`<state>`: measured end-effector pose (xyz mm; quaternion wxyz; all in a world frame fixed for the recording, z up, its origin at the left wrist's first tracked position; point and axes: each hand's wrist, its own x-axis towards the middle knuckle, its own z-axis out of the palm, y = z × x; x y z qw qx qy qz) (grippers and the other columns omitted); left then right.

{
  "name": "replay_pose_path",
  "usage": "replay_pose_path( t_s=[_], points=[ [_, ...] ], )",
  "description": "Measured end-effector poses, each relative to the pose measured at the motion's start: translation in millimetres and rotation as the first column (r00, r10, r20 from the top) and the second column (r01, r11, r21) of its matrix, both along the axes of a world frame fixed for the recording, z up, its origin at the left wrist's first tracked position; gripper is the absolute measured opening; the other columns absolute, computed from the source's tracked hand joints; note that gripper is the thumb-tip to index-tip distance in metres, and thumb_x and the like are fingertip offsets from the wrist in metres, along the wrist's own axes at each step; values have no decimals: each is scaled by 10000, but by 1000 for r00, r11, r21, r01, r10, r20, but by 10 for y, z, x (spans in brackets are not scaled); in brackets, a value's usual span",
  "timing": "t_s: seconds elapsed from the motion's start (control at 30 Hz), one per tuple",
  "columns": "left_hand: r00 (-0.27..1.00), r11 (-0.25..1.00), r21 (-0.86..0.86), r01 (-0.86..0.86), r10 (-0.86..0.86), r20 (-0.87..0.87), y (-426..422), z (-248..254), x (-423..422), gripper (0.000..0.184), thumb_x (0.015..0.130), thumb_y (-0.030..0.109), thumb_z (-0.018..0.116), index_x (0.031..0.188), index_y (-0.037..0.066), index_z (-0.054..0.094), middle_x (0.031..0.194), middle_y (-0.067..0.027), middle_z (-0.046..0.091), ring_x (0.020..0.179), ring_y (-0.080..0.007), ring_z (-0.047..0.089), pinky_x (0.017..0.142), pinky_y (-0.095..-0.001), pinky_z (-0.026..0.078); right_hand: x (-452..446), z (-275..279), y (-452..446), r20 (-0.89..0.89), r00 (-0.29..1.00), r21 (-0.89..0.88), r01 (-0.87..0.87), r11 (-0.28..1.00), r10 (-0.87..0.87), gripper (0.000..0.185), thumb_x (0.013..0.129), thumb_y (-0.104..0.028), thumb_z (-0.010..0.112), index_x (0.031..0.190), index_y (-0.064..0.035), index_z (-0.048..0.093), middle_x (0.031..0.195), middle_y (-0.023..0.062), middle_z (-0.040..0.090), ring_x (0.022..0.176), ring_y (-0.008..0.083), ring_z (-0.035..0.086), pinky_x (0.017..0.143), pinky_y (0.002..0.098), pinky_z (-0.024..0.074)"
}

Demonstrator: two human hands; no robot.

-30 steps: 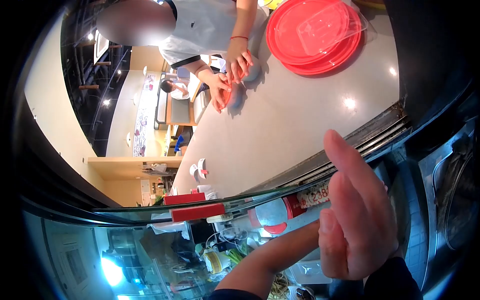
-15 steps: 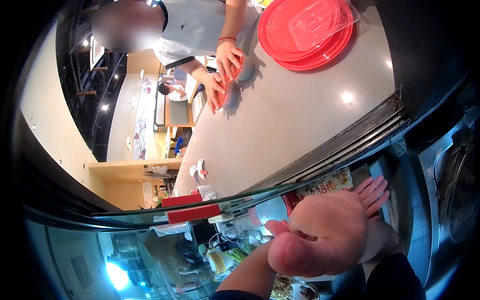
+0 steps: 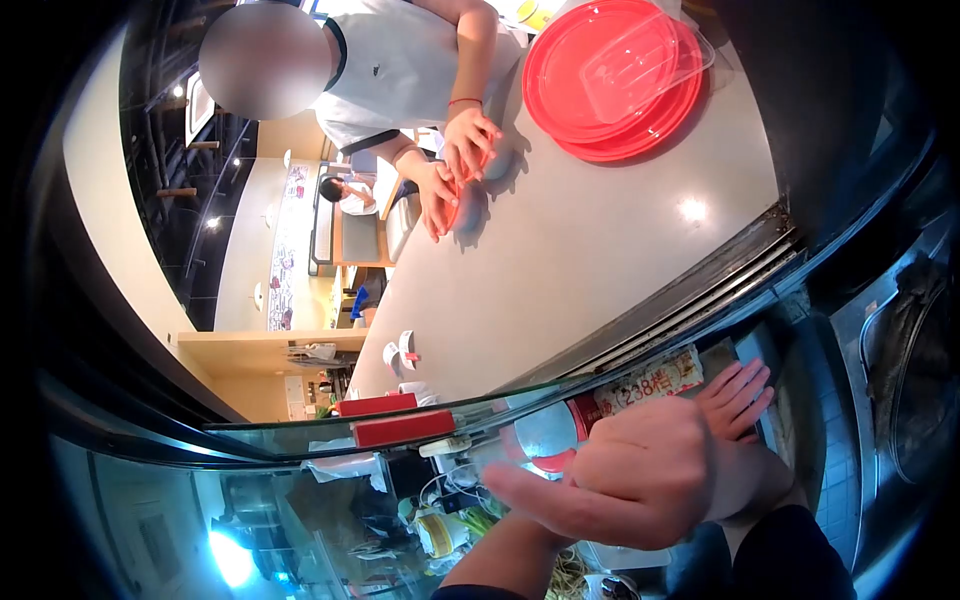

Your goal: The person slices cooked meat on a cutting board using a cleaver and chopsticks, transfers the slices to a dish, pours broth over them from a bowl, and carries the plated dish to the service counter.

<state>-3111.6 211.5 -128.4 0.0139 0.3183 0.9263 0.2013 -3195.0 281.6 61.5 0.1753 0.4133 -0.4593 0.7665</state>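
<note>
My right hand (image 3: 640, 470) is closed near the bottom, one digit pointing left and the others curled. It lies across my left forearm (image 3: 510, 560); whether it grips the arm is hidden. My left hand (image 3: 735, 400) lies beyond it, with fingers straight and spread, palm holding nothing visible. A red sign with numbers (image 3: 650, 382) and a white round container with a red rim (image 3: 548, 435) sit near my hands. Across the counter (image 3: 590, 260), another person's hands (image 3: 455, 170) rest on orange lids over two small bowls (image 3: 468, 215).
Red round lids or trays (image 3: 600, 85) with a clear plastic lid (image 3: 635, 75) on top lie on the counter. A glass pane (image 3: 300, 440) and metal track (image 3: 720, 290) run along its edge. Red boxes (image 3: 403, 428) and green vegetables (image 3: 478, 522) are at lower left.
My right hand has turned, so one digit now reaches left. My left hand stays spread in about the same place. The other person's hands remain on the lids; the view has shifted slightly.
</note>
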Motion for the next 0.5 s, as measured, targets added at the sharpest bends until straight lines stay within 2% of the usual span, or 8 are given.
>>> replay_pose_path(
  t_s=[0.07,0.17,0.37,0.47,0.5],
  points=[
    [998,1000,-4,-24,25,58,50,76,22,749,920,333,688,1517,-26,411,1625,-258,336,1559,-401,233,1266,-552,186,-25,5,45,5,1000,26,15,1000,-15,423,987,-191,634,1403,-118,657,528,-40,347,416,51,381,375,245,309],
    [998,1000,-2,-31,31,48,46,76,22,730,919,330,679,1502,-32,429,1614,-265,353,1552,-407,251,1263,-552,195,-107,61,120,6,999,57,42,997,-43,278,938,-143,712,1210,-131,768,506,-85,470,405,15,428,395,201,319],
    [999,1000,-14,-26,26,31,37,54,26,725,925,338,662,1505,-30,429,1619,-263,349,1553,-405,252,1262,-555,196,-79,51,162,-11,987,44,158,986,-158,293,943,-178,728,1233,-149,754,558,-88,518,411,19,425,393,201,317],
    [1000,999,-31,-14,15,7,28,-5,31,720,940,346,645,1516,-23,420,1627,-259,339,1556,-403,243,1264,-556,192,-58,-58,175,-2,997,11,80,997,-80,310,925,-150,735,1233,-122,745,597,-58,551,429,45,442,427,195,368],
    [1000,999,-36,-13,12,-6,24,-28,36,718,946,348,639,1520,-21,416,1630,-258,336,1558,-402,240,1264,-556,190,-59,-73,141,24,993,-33,113,993,-112,375,944,-153,705,1312,-83,682,578,-54,509,432,50,436,412,217,362]
  ],
)
